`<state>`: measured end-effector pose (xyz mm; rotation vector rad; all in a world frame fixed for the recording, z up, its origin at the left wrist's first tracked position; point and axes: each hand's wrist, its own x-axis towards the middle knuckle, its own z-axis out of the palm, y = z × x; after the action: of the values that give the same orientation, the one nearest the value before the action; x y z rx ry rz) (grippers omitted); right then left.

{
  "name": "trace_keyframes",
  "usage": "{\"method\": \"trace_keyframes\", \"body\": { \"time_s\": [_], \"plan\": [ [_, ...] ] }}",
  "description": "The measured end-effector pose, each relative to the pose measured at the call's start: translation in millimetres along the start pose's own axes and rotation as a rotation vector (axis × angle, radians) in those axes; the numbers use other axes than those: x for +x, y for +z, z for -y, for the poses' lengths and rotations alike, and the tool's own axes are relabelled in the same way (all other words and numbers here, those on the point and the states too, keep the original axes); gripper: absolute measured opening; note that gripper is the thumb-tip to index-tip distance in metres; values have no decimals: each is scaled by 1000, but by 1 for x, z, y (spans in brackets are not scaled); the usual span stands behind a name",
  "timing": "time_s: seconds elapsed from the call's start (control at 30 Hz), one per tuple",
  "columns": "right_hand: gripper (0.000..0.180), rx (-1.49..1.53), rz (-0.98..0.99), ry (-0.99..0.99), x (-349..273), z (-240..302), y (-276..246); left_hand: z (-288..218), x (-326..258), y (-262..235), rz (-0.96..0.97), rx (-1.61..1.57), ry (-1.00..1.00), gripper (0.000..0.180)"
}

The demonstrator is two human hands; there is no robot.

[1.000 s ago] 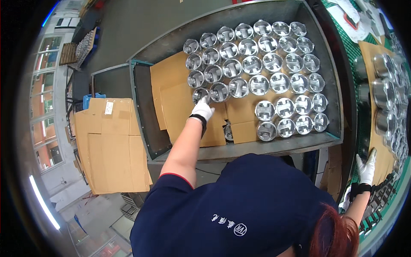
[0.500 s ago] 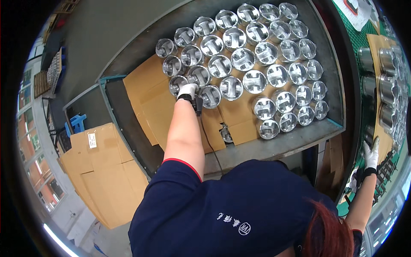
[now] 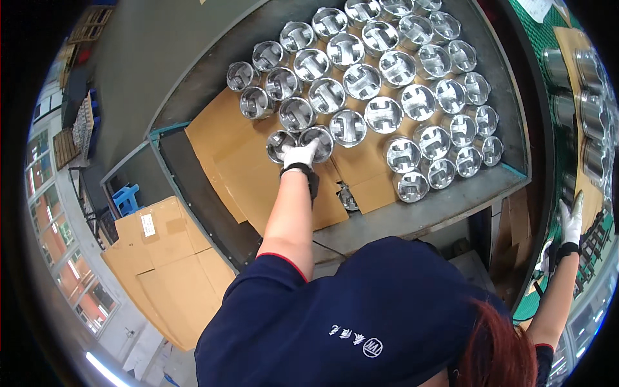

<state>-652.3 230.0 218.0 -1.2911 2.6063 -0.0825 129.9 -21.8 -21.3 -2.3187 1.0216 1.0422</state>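
Observation:
My left hand [image 3: 300,154], in a white glove with a black band at the wrist, reaches in at the near left of a group of shiny metal pistons. Its fingers are closed at the facing rims of two pistons, a left piston [image 3: 277,146] and a right piston [image 3: 320,144], which stand side by side. The glove hides part of both. Far to the right, my right hand [image 3: 571,219], also white-gloved, lies at the near end of a cardboard sheet [image 3: 583,187] on the green bench, its fingers stretched and apart.
Several rows of pistons [image 3: 362,81] stand on cardboard [image 3: 225,138] in a dark metal tray [image 3: 445,216]. More metal cylinders [image 3: 592,116] stand along the green bench [image 3: 529,26]. A flattened carton [image 3: 174,277] and a blue stool [image 3: 126,198] are at left. A cable runs near my left forearm.
My left hand has moved right and slightly nearer, bringing the left piston beside the right one. The right hand stays by the cardboard sheet. The whole view has shifted a little.

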Motion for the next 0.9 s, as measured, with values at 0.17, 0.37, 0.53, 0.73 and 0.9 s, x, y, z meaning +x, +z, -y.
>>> {"method": "trace_keyframes", "body": {
  "time_s": [0.17, 0.37, 0.53, 0.73, 0.9],
  "plan": [
    [82, -181, 22, -3, 6, -2, -9, -3, 5, 25, -227, -63, -100, 93],
    [79, -196, -35, -58, 1, 11, -4, 38, -10, 30, -206, -93, 116, 83],
    [65, 93, -8, -91, -22, 24, -17, 72, -76, 28, 96, 31, 286, 80],
    [42, 423, -70, -253, -155, 101, -44, 95, -184, 20, 140, -17, 483, 73],
    [35, 429, 112, -275, -255, 75, -33, 33, -329, 12, -199, 365, 747, 67]
  ]
}}
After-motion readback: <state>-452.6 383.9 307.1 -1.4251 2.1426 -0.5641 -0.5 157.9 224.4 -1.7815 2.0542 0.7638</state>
